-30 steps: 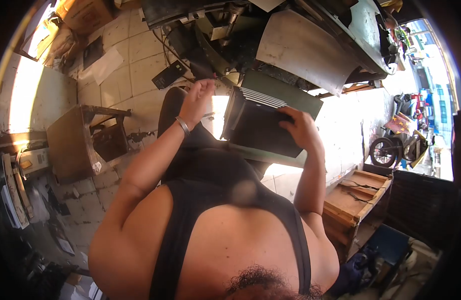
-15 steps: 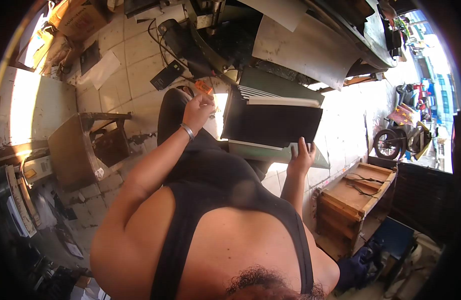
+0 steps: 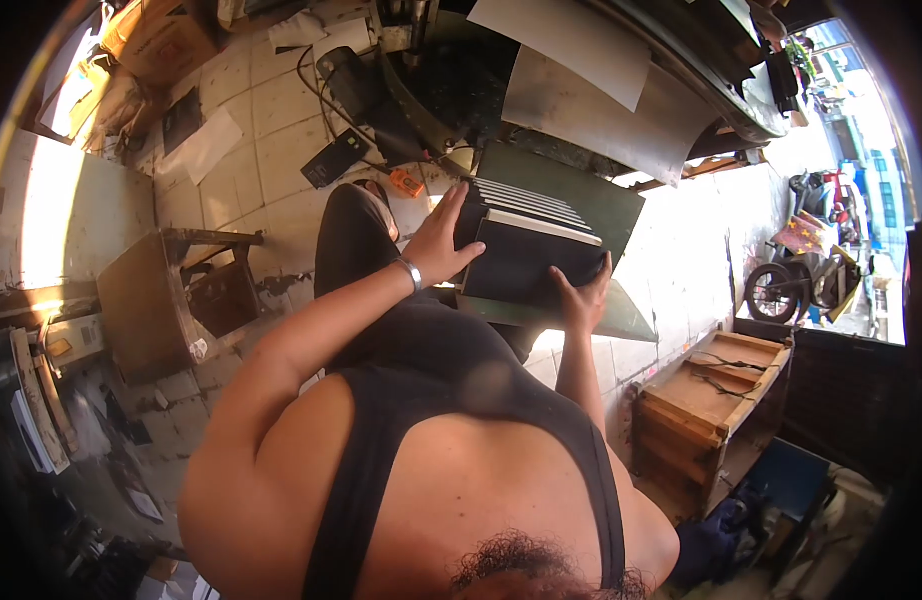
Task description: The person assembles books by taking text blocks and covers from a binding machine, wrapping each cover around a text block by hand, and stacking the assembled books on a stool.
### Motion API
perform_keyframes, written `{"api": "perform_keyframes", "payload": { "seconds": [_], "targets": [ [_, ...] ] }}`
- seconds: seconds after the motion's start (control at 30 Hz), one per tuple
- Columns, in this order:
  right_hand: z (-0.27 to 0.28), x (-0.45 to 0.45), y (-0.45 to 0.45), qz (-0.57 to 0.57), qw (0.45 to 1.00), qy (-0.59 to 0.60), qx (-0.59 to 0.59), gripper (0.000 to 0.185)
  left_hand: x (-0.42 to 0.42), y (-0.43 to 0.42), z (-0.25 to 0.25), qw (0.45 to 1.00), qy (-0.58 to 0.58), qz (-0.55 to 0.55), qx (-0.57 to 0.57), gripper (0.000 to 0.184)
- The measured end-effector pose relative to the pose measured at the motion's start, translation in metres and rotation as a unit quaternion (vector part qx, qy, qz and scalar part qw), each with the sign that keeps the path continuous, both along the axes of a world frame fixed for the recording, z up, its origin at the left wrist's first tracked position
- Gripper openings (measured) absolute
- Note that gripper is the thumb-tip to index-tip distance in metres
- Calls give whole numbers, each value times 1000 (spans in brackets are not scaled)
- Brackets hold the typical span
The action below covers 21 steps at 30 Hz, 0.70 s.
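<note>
Left arm reaches forward and inward, elbow bent, metal bracelet (image 3: pixel 412 274) at the wrist. Left hand (image 3: pixel 443 247) lies at the left end of a stack of black books (image 3: pixel 529 262); fingers together, fairly straight, pointing far and right, thumb spread well away toward the stack's near-left part. Hand open, pressed flat rather than curled.

Right forearm comes up from the near side, right hand (image 3: pixel 583 300) at the stack's near-right corner. Thumb and forefinger parted wide, thumb touching the black cover, forefinger along the right end; other fingers partly hidden, cannot tell how firmly they bear.

Stack sits between the hands, in front of the torso, white page edges in rows along its far side. Beneath it, a green board (image 3: pixel 613 200). Orange object (image 3: pixel 406 182) on the tiled floor (image 3: pixel 266 180), far left of the stack.
</note>
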State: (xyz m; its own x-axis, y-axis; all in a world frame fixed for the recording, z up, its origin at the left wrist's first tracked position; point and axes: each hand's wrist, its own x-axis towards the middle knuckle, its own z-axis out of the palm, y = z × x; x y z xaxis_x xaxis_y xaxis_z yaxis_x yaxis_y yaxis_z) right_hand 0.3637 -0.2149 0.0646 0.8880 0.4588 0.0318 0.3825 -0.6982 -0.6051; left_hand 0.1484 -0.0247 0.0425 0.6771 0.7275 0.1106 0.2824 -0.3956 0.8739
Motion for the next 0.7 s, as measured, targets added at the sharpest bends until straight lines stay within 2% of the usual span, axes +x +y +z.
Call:
{"api": "perform_keyframes", "payload": {
  "seconds": [0.13, 0.2, 0.23, 0.27, 0.3, 0.33, 0.4, 0.43, 0.53, 0.6, 0.7],
  "targets": [
    [13, -4, 9, 8, 1000, -18, -20, 116, 9, 22, 5, 992, 64, -58, 97, 55],
    [20, 9, 27, 50, 991, -117, 32, 112, 12, 30, 9, 982, 75, -53, 164, 43],
    [24, 17, 45, 72, 983, -135, 101, 98, 13, 32, 6, 977, 59, -41, 199, 40],
    [26, 27, 66, 41, 972, 10, 231, 92, 13, 34, 4, 980, 56, -37, 188, 40],
    [24, 42, 90, 9, 923, 157, 350, 86, 12, 35, 6, 982, 54, -33, 176, 39],
    [21, 58, 116, -21, 839, 301, 453, 80, 11, 36, 7, 985, 51, -30, 164, 38],
    [-7, 106, 167, -151, 664, 518, 518, 64, 9, 35, 2, 988, 34, -15, 147, 32],
    [14, 99, 189, -203, 615, 567, 509, 61, 7, 34, 0, 990, 37, -14, 132, 31],
    [18, 106, 227, -82, 513, 641, 565, 59, 4, 34, 6, 988, 21, -1, 153, 28],
    [21, 108, 237, -54, 512, 645, 565, 61, 2, 31, 12, 983, 24, -2, 181, 27],
    [24, 107, 233, -43, 514, 642, 567, 63, 1, 30, 21, 993, 9, -30, 116, 24]
  ]
}}
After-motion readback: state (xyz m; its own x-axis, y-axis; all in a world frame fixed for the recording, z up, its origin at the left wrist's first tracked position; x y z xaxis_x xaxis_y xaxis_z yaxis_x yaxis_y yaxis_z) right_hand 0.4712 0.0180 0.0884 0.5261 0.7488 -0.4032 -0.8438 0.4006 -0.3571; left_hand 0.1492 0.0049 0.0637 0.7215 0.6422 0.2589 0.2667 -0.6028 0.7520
